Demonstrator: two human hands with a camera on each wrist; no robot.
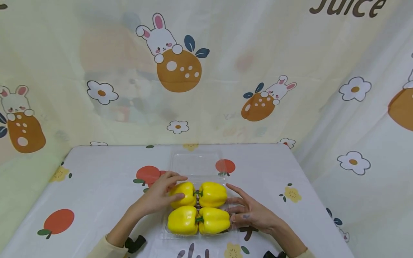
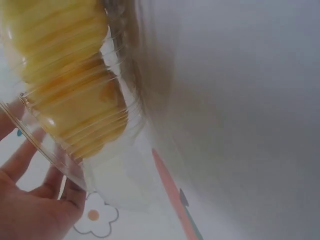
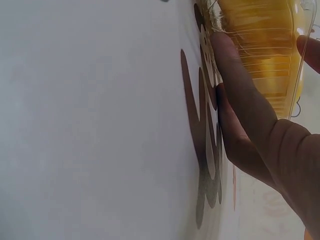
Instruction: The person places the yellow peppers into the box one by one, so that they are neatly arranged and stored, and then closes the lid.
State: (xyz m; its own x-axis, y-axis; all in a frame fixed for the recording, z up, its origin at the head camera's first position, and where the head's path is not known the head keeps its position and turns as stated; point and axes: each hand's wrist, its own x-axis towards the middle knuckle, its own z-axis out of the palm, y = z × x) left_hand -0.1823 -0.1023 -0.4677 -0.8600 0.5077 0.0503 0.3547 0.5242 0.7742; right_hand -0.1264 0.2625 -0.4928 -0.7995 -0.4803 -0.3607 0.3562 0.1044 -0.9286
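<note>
Several yellow bell peppers with green stems sit in two rows in a clear plastic clamshell box [image 1: 166,237], their stem ends turned inward. Its see-through lid [image 1: 196,163] lies folded back behind them. At the back left, my left hand [image 1: 161,191] holds a bell pepper [image 1: 189,196], thumb across its top and index finger along its far side. The left wrist view shows other fingers [image 2: 50,185] beside the box rim. Against the right wall rests my right hand [image 1: 253,211], index finger extended; the right wrist view shows fingers [image 3: 245,90] touching the ribbed side.
The table is covered by a white cloth [image 1: 106,197] printed with fruit and flowers. A curtain [image 1: 222,36] with rabbit prints hangs behind and at both sides. Black wrist gear [image 1: 135,244] shows under the left forearm.
</note>
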